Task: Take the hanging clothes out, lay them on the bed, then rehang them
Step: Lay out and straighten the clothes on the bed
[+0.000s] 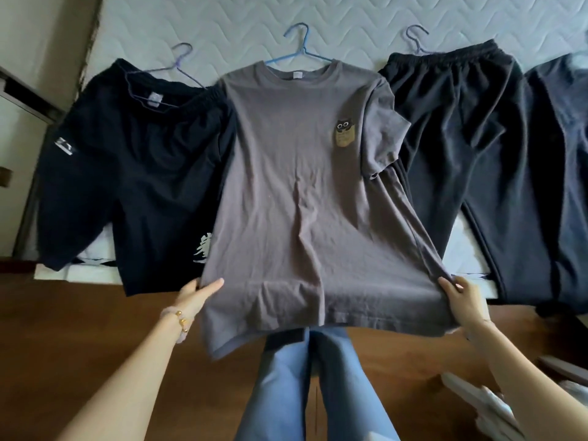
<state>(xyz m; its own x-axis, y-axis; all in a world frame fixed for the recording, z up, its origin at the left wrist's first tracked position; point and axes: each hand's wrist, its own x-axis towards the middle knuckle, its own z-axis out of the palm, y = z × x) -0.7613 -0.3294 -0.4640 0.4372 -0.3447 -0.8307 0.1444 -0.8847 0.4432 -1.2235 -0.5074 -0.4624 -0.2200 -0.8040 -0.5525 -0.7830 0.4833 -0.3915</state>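
A black tee (133, 173) lies on the bed (222, 23) at the left, on a purple hanger (179, 63) whose hook points far. Its right side is tucked under the grey tee (305, 192).

The left hand (197, 296) grasps the grey tee's left edge just above the hem. The thumb lies on top of the cloth and the other fingers are hidden beneath it.

The grey tee lies front up in the middle. Its long axis runs near to far, with the collar far on a blue hanger (300, 43). The hem is near, hanging past the bed's edge over the wooden floor (79, 313) and stretched between the two hands.

The right hand (464, 300) pinches the tee's right edge near the hem, its fingers (445, 283) clenched on the cloth.

Right of it lie black trousers (461, 138), waistband far, partly under the tee's sleeve. A dark garment (560, 154) lies at the right edge.
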